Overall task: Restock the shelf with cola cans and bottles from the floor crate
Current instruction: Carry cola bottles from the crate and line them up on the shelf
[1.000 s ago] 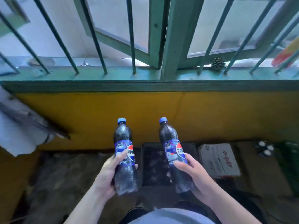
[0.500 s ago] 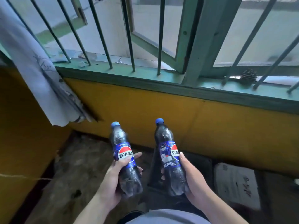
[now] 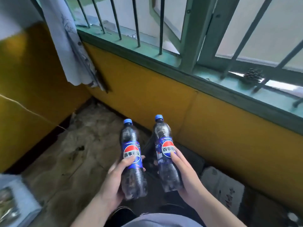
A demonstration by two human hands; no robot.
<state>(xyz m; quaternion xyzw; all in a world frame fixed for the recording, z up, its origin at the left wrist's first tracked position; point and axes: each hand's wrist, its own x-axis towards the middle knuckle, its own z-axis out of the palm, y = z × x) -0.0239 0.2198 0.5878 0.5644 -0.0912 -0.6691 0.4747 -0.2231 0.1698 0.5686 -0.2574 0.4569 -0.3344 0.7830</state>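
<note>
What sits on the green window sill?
A dark brown pine cone rests on the green painted sill, between metal bars. The pale hanging cloth covers the sill's left end.

The stained concrete floor [image 3: 78,153] meets the foot of the yellow wall [image 3: 147,89]. A dark crate [image 3: 148,153], mostly hidden, sits on it close to that wall. A pale cardboard box [image 3: 221,187] lies farther right along the wall.

We count two cola bottles, the left bottle [image 3: 131,145] and the right bottle [image 3: 164,141]. We count two hands, the left hand [image 3: 111,182] and the right hand [image 3: 188,176]. We also count one pine cone [image 3: 252,76], one hanging cloth [image 3: 65,38] and one pale box [image 3: 221,184].
</note>
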